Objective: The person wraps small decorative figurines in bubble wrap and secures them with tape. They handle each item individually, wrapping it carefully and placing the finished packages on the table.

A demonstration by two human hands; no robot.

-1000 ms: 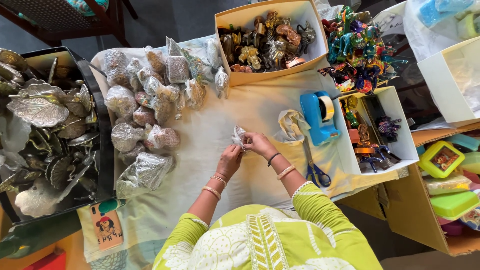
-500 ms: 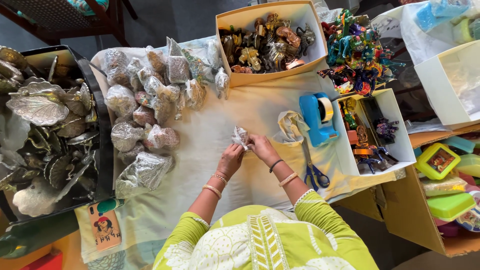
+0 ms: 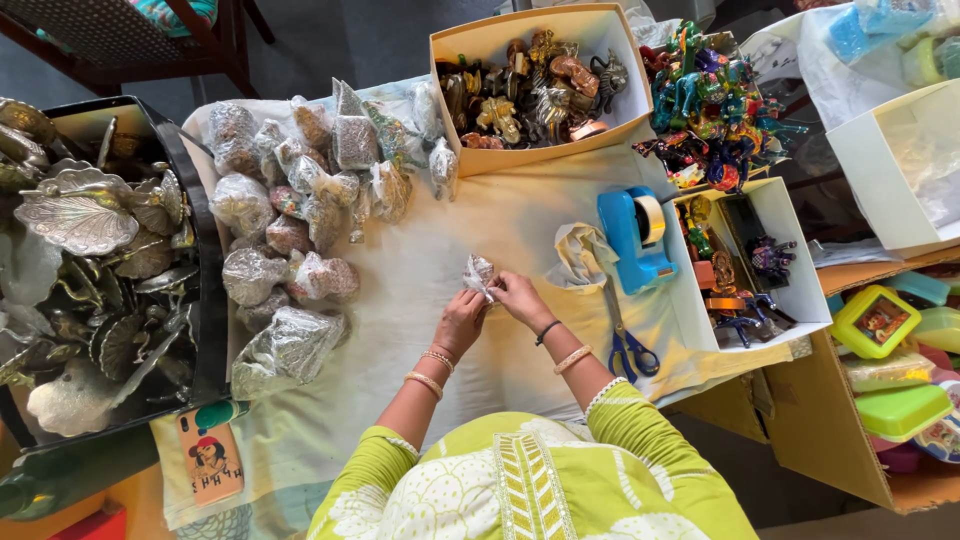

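Hands meet at the middle of the cloth-covered table [image 3: 500, 230]: the left hand [image 3: 459, 322] and right hand [image 3: 519, 297] both pinch a small clear-plastic-wrapped packet [image 3: 478, 275], its contents too crumpled to make out. At ten o'clock lie more wrapped bundles [image 3: 290, 230]. At three o'clock sit a blue tape dispenser [image 3: 634, 238] and scissors [image 3: 627, 345], their blades partly hidden under crumpled cloth.
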